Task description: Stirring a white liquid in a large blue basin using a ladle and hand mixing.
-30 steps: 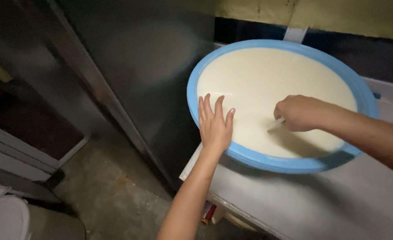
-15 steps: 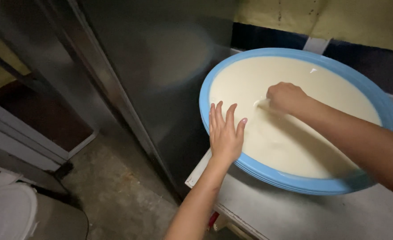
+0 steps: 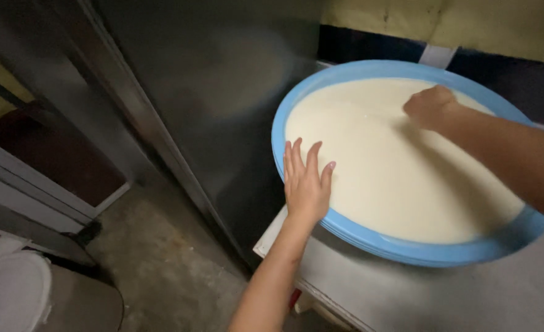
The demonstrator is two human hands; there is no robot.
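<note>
Left hand (image 3: 305, 184) fingers splayed on blue tray (image 3: 407, 249); right hand (image 3: 430, 106) fisted, contents hidden.

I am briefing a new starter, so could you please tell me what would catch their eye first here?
A large round blue basin of cream-coloured liquid sits on the grey table at right. The left hand lies flat on its near rim; the right hand, closed, is on the liquid's far side.

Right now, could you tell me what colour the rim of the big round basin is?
Light blue, in the head view: the basin rim.
</note>
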